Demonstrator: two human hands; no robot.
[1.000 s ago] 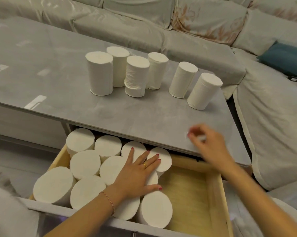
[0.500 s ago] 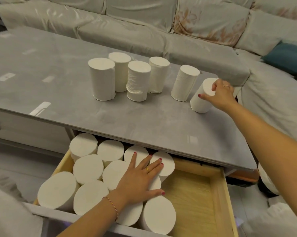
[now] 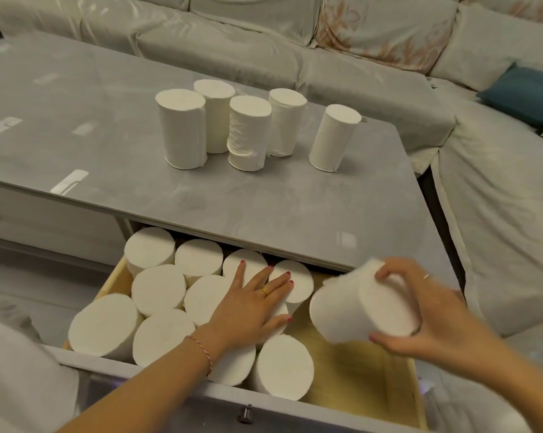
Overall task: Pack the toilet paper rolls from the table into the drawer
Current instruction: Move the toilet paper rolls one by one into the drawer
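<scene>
1. The right hand (image 3: 420, 314) has its grip curled round a tilted toilet paper roll (image 3: 357, 310) above the drawer's bare right side (image 3: 367, 376).
2. The left hand (image 3: 251, 310) lies flat, fingers straight, on the packed rolls (image 3: 159, 289).
3. Risk: a tilted drop could wedge against its neighbours or topple them.
4. Count: five rolls on the counter (image 3: 295, 210), upper centre; about ten in the drawer.

Bare forearms, red nails, gold ring, woven bracelet (image 3: 201, 350)
</scene>
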